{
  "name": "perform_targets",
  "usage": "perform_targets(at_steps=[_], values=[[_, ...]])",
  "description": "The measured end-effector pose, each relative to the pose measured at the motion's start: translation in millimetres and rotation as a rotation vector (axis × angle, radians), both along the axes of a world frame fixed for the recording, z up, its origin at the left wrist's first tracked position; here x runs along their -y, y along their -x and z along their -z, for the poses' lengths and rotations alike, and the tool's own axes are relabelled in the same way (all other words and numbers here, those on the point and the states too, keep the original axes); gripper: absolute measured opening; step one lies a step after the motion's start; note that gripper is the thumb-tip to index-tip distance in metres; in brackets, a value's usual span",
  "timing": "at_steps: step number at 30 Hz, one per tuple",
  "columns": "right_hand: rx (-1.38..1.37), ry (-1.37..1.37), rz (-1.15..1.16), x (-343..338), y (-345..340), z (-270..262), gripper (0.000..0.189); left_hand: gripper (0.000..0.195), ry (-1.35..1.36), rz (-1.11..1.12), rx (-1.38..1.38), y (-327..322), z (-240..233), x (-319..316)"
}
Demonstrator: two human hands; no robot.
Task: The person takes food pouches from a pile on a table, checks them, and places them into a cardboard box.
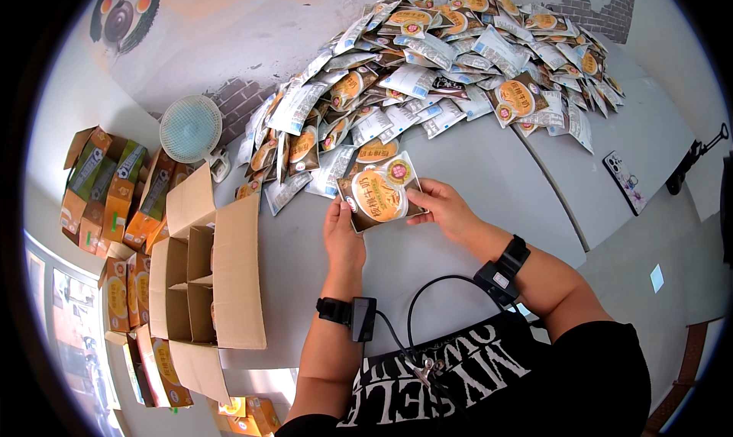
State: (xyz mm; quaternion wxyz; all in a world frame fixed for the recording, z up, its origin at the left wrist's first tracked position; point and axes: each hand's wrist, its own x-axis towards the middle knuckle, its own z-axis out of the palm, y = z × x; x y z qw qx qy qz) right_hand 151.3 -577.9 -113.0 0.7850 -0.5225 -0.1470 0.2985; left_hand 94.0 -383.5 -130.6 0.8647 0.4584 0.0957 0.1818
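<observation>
Between both hands I hold one flat milk pouch (378, 196), brown and orange with a printed front that faces up. My left hand (345, 231) grips its left edge, thumb on top. The fingers of my right hand (438, 205) pinch its right edge. Just beyond the pouch, a large heap of similar pouches (406, 82) covers the back of the grey table (458, 168), some showing brown fronts and others silver-white backs. To the left stands an open cardboard box (237, 276) with its flaps spread. Cardboard dividers (200, 259) split its inside, and pouch edges show partly behind a flap.
A small white fan (190, 129) stands at the back left. Printed cartons (109, 191) are stacked on the left, with more cartons (252, 417) lower down. A phone (624, 182) lies on the right table section, past a seam. Cables (424, 288) run from my wrist devices.
</observation>
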Motion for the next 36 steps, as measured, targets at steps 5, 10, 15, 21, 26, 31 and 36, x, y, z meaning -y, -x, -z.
perform_targets(at_steps=[5, 10, 15, 21, 26, 31, 36], values=[[-0.025, 0.058, -0.061, -5, 1, 6, 0.031, 0.02, -0.205, -0.111, 0.113, -2, 8, -5], [-0.04, -0.037, -0.016, -5, 4, 3, 0.029, 0.017, -0.522, -0.193, 0.117, 4, -5, -4], [0.054, -0.035, 0.051, -3, 1, 8, 0.029, 0.017, -0.734, -0.259, 0.121, 7, -5, -5], [0.163, 0.087, 0.05, -3, -3, 16, 0.025, 0.014, -0.956, -0.346, 0.093, 10, -15, -2], [0.329, 0.103, -0.051, -3, -1, 16, 0.028, 0.015, -1.067, -0.352, 0.04, 13, -20, -6], [0.501, 0.34, -0.187, -2, 5, 11, 0.034, 0.014, -1.163, -0.25, 0.084, 20, -30, 5], [0.409, 0.261, -0.224, -8, 19, 6, 0.037, 0.015, -1.131, -0.164, 0.116, 21, -31, 8]])
